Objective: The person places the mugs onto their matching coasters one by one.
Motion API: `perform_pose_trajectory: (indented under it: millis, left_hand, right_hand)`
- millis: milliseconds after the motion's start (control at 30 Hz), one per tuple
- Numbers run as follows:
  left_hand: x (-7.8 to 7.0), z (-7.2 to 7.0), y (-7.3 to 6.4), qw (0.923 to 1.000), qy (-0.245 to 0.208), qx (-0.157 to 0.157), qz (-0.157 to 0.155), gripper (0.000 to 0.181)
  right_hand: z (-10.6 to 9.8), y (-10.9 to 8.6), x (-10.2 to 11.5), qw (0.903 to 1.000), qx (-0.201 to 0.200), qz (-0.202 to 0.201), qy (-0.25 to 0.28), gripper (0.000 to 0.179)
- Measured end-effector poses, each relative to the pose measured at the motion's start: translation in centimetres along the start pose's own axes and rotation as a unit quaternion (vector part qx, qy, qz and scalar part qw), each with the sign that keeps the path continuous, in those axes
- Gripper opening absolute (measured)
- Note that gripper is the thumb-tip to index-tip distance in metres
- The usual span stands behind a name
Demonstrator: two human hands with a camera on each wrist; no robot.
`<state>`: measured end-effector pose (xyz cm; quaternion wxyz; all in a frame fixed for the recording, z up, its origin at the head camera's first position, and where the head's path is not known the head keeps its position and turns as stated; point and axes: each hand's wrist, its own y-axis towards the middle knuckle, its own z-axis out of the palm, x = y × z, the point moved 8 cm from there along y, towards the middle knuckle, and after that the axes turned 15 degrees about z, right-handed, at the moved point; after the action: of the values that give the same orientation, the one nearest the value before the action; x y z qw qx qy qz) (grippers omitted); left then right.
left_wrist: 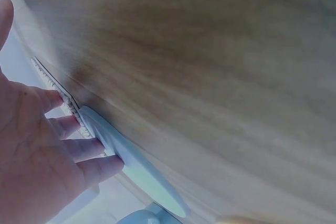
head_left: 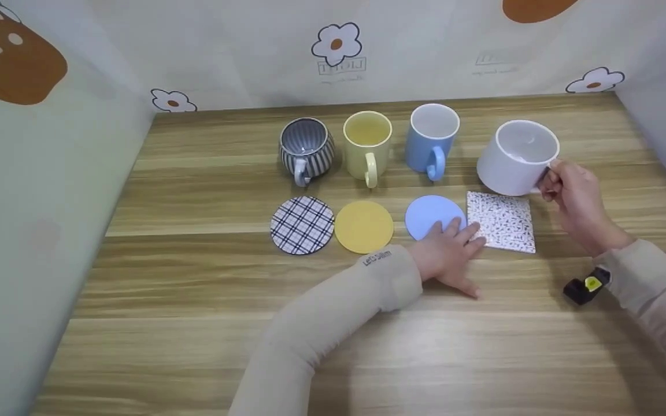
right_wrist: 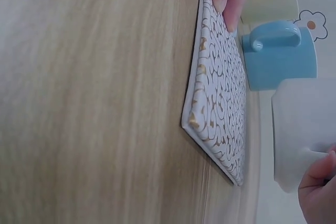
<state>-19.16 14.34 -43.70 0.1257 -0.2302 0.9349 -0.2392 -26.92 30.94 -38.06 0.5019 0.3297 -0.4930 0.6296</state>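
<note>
My right hand (head_left: 580, 196) grips the handle of a white mug (head_left: 503, 164), which hangs tilted just above the table behind a square patterned coaster (head_left: 503, 222). The right wrist view shows a gap under this mug (right_wrist: 299, 124). With spread fingers, my left hand (head_left: 447, 254) rests across the round blue coaster (head_left: 427, 214) and the left edge of the square one. A blue mug (head_left: 422, 147) stands behind the blue coaster. Further left are a yellow mug (head_left: 362, 159) behind a yellow coaster (head_left: 363, 227), and a striped mug (head_left: 310, 162) behind a plaid coaster (head_left: 302, 225).
Everything stands on a wood-grain table (head_left: 194, 277). A pale curtain or wall covering (head_left: 240, 52) with flower prints rises along the back edge, and side panels (head_left: 32, 202) flank the table. A small black device (head_left: 583, 289) is strapped at the right cuff.
</note>
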Motion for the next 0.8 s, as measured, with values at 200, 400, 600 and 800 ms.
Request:
perform_pose_trajectory:
  millis: [200, 400, 600, 800]
  left_hand:
    - [0.0, 0.0, -0.1, 1.0000, -0.001, 0.000, 0.002, 0.097]
    - [0.1, 0.0, -0.1, 1.0000, -0.004, 0.005, 0.000, 0.097]
    - [0.0, -0.1, -0.2, 1.0000, -0.008, 0.000, -0.001, 0.097]
    - [0.0, -0.1, -0.2, 1.0000, -0.005, 0.001, 0.002, 0.097]
  right_hand:
    - [0.0, -0.4, -0.1, 0.9999, -0.002, 0.000, -0.010, 0.037]
    - [0.2, -0.8, -0.2, 0.9999, -0.002, -0.002, -0.015, 0.037]
    - [0.6, -1.2, -0.3, 0.9996, 0.010, -0.021, -0.012, 0.038]
    - [0.9, -1.7, -0.4, 0.9989, 0.013, -0.035, -0.028, 0.039]
